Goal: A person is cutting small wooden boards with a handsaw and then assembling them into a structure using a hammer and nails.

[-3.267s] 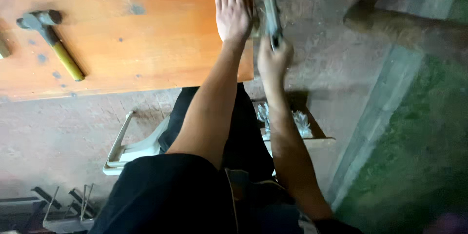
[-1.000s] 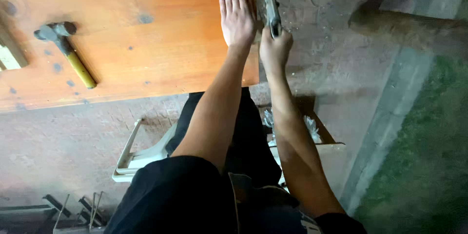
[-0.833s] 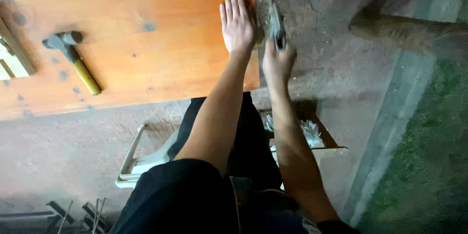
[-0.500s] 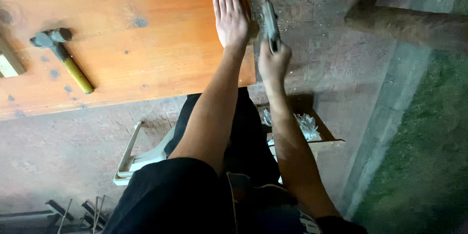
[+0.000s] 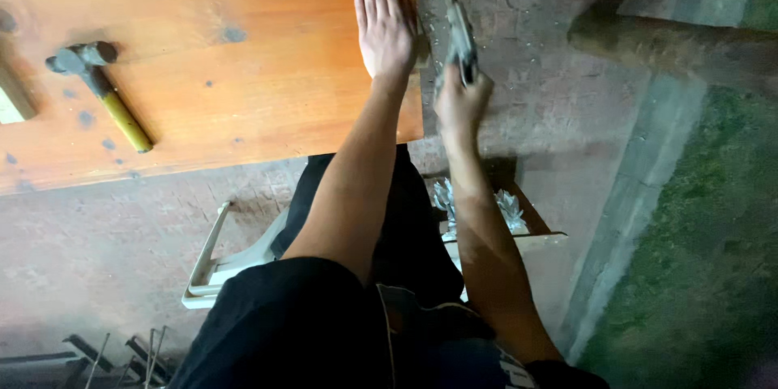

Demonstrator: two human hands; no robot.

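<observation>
Orange wooden board (image 5: 203,57) over brick paving (image 5: 97,251); left hand (image 5: 386,24) flat (fingers spread), right hand (image 5: 460,101) clamped on saw (image 5: 455,20).

Hammer (image 5: 101,91) on board (image 5: 243,57), left

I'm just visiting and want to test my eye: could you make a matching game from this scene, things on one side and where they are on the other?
Things:
1. hammer
2. left hand
3. right hand
4. saw

Places or states:
A. gripping the saw's handle
B. lying alone on the wooden board
C. running along the board's right edge
D. pressed flat on the board

Pairs: 1-B, 2-D, 3-A, 4-C
</observation>
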